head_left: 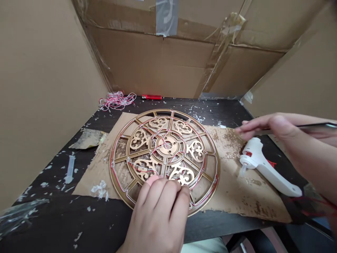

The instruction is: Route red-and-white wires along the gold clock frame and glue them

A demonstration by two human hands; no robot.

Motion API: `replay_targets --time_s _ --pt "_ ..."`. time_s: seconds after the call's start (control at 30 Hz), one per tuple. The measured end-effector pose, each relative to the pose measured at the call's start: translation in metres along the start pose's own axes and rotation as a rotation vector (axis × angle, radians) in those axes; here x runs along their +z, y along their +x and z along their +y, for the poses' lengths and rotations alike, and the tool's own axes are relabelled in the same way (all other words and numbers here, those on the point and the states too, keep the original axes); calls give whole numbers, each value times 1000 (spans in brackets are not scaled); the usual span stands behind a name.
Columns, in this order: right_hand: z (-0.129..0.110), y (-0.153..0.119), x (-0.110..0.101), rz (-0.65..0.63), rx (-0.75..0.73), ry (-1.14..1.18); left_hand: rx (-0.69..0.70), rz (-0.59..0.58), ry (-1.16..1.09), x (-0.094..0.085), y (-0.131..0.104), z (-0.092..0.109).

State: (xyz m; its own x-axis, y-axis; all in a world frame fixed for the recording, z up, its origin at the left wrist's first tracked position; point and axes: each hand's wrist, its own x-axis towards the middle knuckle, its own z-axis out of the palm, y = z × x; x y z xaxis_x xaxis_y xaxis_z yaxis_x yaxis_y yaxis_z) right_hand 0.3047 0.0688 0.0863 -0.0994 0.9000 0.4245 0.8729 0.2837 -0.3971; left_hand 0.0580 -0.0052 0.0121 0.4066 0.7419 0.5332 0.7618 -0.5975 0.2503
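Note:
A round gold-coloured openwork frame [168, 145] with scrolled inserts lies flat, with red and white wire running along its rings and spokes. My left hand [162, 211] is bent over its near side, fingers together and pressing on it; the fingertips are mostly hidden. Raised to the right of the frame, my right hand [286, 135] is closed around a slim dark tool [316, 125], slightly blurred, possibly tweezers. Just below that hand a white hot glue gun [265, 168] lies on its side, its clear nozzle toward the frame.
Stained cardboard [237, 186] lies under the frame on a dark table [105, 225]. Tangled red and white wire [117, 101] and a red lighter-like object [151, 97] are at the back. Glue scraps, a clear strip [70, 169] and a cardboard piece [88, 138] lie left. Cardboard walls [152, 63] enclose the area.

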Motion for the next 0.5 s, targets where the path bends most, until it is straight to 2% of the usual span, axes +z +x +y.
replay_targets --time_s 0.2,0.3,0.5 --pt "11 20 13 -290 105 -392 -35 18 -13 1 -2 -3" --pt "16 27 23 -438 147 -597 -61 70 -15 -1 0 -4" --pt "17 32 42 -589 176 -811 -93 100 -11 -3 2 0"
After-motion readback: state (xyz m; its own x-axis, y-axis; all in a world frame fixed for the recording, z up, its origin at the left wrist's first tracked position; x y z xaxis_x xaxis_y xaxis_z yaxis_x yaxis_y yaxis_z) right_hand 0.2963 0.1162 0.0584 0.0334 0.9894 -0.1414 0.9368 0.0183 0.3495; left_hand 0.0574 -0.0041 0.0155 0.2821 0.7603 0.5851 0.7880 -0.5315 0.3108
